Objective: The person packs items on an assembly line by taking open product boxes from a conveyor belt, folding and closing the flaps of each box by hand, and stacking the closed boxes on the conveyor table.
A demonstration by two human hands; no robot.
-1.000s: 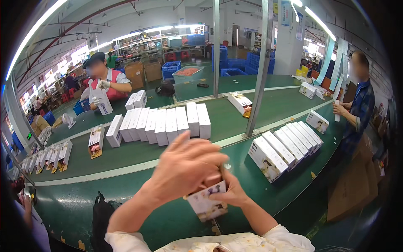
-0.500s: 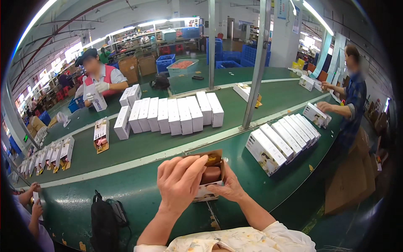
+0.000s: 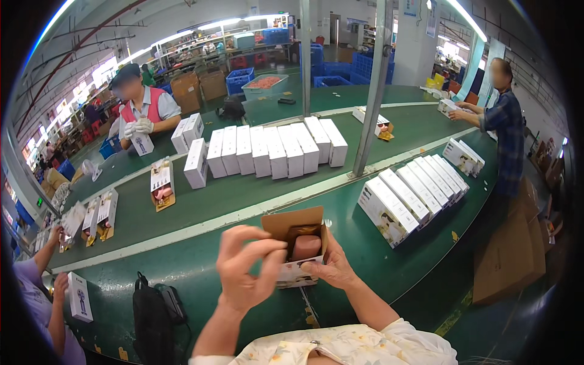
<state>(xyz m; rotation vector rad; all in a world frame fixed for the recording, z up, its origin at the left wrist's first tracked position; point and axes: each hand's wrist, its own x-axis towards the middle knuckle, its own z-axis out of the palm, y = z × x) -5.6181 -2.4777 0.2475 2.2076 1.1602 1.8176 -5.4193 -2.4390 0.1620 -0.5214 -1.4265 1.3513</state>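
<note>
In front of me a white carton (image 3: 297, 278) with printed sides stands with its brown top flap (image 3: 298, 220) raised. Inside it sits a rounded pinkish-brown object (image 3: 306, 247), with a dark brown insert (image 3: 299, 232) behind it. My right hand (image 3: 333, 266) grips the carton's right side, thumb on the front rim and fingers behind. At the carton's left edge is my left hand (image 3: 246, 261), its fingers bent but apart and nothing visible between them. Motion blurs the left thumb, and I cannot tell whether the fingertips touch the carton.
White cartons (image 3: 277, 152) stand in a row on the green belt (image 3: 243, 191); more cartons (image 3: 406, 198) lean together at right. A metal post (image 3: 372, 91) rises beyond. A black bag (image 3: 151, 322) lies at lower left. Co-workers handle cartons at far left, near left and right.
My left hand has drawn back leftward from the carton's top, exposing the opening and raised flap. The cartons on the belt have shifted right. The right-hand co-worker has released one carton and reached farther away.
</note>
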